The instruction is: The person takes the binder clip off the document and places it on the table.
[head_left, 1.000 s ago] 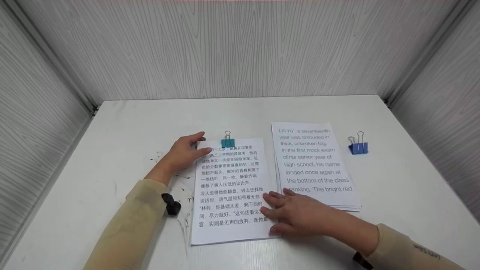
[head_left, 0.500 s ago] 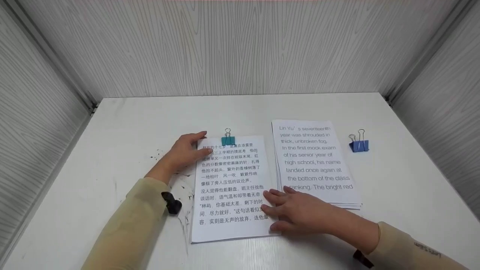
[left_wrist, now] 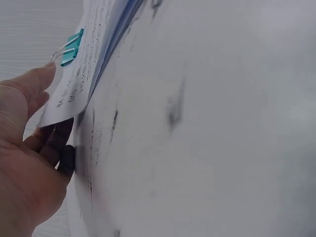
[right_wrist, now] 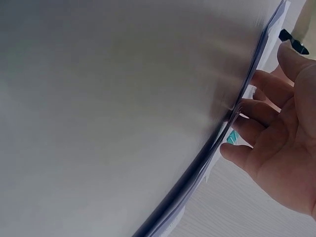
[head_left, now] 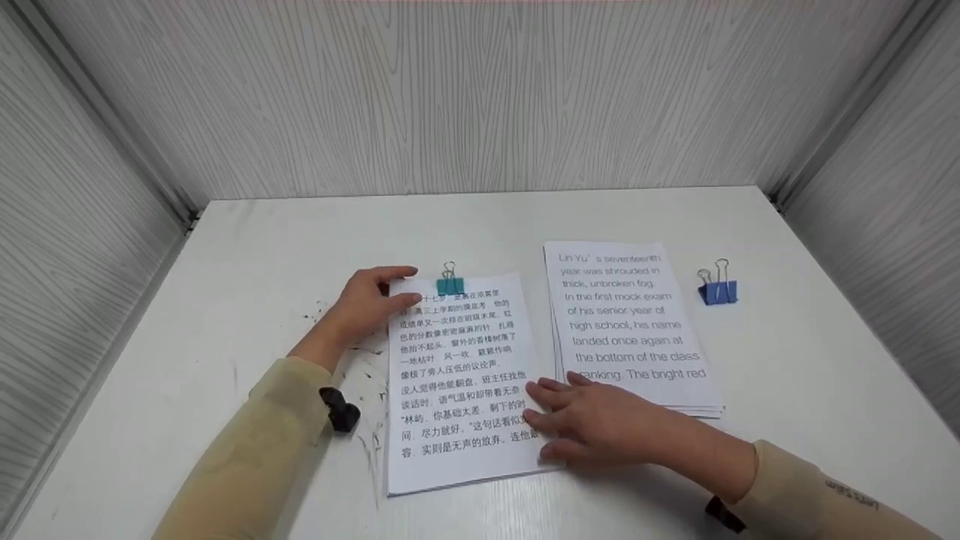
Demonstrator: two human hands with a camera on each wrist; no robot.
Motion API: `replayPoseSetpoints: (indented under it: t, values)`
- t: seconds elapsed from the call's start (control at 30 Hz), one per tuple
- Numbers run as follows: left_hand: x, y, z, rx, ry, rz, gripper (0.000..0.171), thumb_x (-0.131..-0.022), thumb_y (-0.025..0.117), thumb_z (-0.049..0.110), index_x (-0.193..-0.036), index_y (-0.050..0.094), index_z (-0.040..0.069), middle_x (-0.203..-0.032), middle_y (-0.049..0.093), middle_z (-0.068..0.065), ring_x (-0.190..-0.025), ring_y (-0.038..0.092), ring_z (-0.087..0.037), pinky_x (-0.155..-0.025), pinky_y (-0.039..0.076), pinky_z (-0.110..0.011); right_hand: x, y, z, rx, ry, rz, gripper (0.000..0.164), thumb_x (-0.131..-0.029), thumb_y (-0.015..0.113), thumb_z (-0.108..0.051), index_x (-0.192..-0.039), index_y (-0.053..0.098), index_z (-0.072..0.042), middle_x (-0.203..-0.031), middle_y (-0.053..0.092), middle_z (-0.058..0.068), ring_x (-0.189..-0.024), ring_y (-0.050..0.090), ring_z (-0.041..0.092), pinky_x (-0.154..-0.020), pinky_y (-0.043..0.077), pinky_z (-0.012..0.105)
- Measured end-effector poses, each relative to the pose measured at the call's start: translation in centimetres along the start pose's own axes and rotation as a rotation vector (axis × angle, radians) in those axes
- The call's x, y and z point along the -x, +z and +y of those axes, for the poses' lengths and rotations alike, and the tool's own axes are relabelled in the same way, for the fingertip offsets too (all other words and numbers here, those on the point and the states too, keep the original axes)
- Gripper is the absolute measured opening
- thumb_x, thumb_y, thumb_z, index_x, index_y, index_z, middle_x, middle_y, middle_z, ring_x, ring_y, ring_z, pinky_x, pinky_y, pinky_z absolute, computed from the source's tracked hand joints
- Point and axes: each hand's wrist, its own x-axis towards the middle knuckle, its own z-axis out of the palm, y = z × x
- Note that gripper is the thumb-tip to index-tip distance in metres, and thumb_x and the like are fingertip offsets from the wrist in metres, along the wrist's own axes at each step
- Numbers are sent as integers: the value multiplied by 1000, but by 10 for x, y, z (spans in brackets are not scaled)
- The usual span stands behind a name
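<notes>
A stack of printed Chinese pages lies on the table, with a teal binder clip on its top edge. My left hand grips the top left corner, thumb over the top sheet; in the left wrist view the other fingers reach under the corner. My right hand spreads its fingers along the lower right edge of this stack, fingertips on the paper. A second stack, printed in English, lies just beyond that hand, which covers its lower left corner.
A blue binder clip stands on the white table right of the English pages. Dark marks spot the table left of the Chinese pages. Panels with a wood-grain pattern enclose the back and sides.
The top of the Chinese pages, with the teal clip, has shifted slightly left, and the bottom left corner slightly right. My right hand and the English pages have stayed in place.
</notes>
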Motion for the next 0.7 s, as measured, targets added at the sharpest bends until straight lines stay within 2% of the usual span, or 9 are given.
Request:
replayPoseSetpoints:
  t: [0.07, 0.13, 0.27, 0.37, 0.5, 0.7]
  values:
    - [2, 1, 1, 37, -1, 9, 55, -99, 78, 35, -151, 63, 25, -131, 62, -9, -105, 58, -28, -90, 50, -39, 0, 0, 0, 9, -10, 9, 59, -107, 58, -52, -154, 58, -17, -167, 39, 11, -155, 37, 30, -125, 28, 57]
    - [4, 1, 2, 86, 4, 2, 53, -100, 77, 33, -150, 64, 24, -133, 63, -7, -101, 60, -27, -83, 51, -35, 1, 1, 0, 21, -26, 23, 58, -107, 58, -51, -153, 59, -16, -166, 41, 12, -154, 38, 31, -124, 30, 58]
    - [7, 2, 3, 219, 9, -68, 49, -104, 72, 26, -151, 63, 19, -138, 66, -7, -103, 70, -25, -81, 58, -28, 1, 0, 0, 33, -47, 44, 57, -107, 58, -50, -152, 60, -15, -164, 43, 14, -152, 40, 32, -123, 32, 59]
    - [7, 3, 2, 288, -3, -132, 46, -106, 68, 22, -151, 62, 17, -134, 69, -11, -101, 76, -27, -80, 61, -29, 1, 1, 1, 40, -53, 51, 57, -107, 58, -51, -152, 60, -15, -164, 43, 15, -152, 41, 33, -122, 33, 59]
    - [6, 5, 0, 317, -1, -163, 46, -106, 67, 15, -152, 61, 14, -139, 68, -13, -100, 77, -26, -80, 62, -28, 1, 1, 1, 52, -58, 58, 58, -107, 58, -51, -152, 61, -15, -163, 44, 15, -151, 42, 34, -121, 34, 59]
    - [5, 7, -2, 289, 7, -137, 52, -103, 68, 7, -154, 57, 12, -150, 61, -11, -103, 74, -22, -81, 59, -25, 0, 1, 1, 55, -45, 42, 58, -107, 58, -51, -153, 59, -16, -165, 42, 14, -153, 40, 32, -123, 32, 58]
